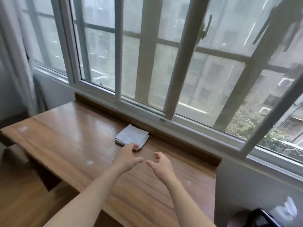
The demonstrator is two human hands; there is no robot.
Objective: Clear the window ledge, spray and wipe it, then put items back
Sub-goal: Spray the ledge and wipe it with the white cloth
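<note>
A folded white cloth [132, 136] lies on the wooden window ledge [78, 128], close to the brown strip under the window frame. My left hand [127, 158] reaches over the ledge, its fingertips at the cloth's near corner; whether they touch it I cannot tell. My right hand [161, 165] hovers beside it to the right, fingers loosely curled, holding nothing. Both forearms stretch in from the bottom of the view.
The white sliding window frame [142, 107] runs along the back of the ledge, and a window handle [205, 27] is up high. A curtain [14, 54] hangs at the left. A dark object with white paper [268, 215] sits at the bottom right, below the ledge.
</note>
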